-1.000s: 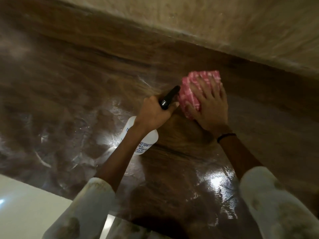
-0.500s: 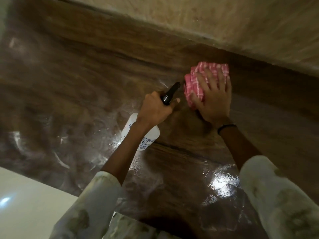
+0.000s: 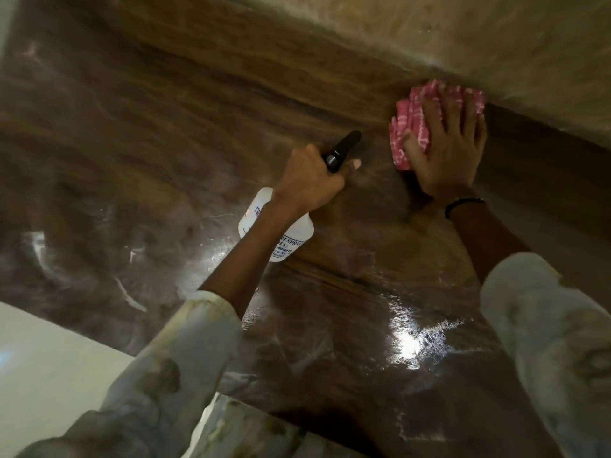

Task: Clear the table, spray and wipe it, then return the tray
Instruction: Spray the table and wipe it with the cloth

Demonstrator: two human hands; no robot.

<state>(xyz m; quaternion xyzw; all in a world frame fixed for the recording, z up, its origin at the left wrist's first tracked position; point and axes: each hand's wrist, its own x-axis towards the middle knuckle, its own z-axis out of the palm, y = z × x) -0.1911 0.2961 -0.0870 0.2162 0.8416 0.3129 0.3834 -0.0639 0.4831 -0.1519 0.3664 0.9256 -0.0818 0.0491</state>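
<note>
pressing flat on a pink-and-white patterned cloth (image 3: 413, 127), the right hand (image 3: 449, 153) lay at about one o'clock from the middle of the view, fingers spread apart over the bunched fabric and palm down on it. the cloth sat on the table (image 3: 165, 143) right at its far edge, touching or almost touching the beige wall (image 3: 496, 44) behind — blur there made the exact contact hard to tell. a thin dark band (image 3: 463, 204) circled the right wrist.

the left hand (image 3: 310, 183) sat near the centre, wrapped tight around the neck of a white spray bottle (image 3: 284, 236). its black nozzle (image 3: 344, 148) poked out past the knuckles toward twelve or one o'clock, aimed at the bare wood just left of the cloth; the thumb tip showed beside the trigger head. the bottle's white body hung below the wrist toward six o'clock, tilted, with dark printed lettering only partly readable. whether it rested on the table or was held above it could not be told.

the table was dark glossy wood with strong grain, wet-looking, with smeared streaks at nine o'clock and a bright glare patch (image 3: 413, 342) at five o'clock. both forearms came in from the bottom edge in pale, faintly patterned sleeves (image 3: 172, 375). a white surface (image 3: 49, 375) showed beyond the table's near edge at seven to eight o'clock.
</note>
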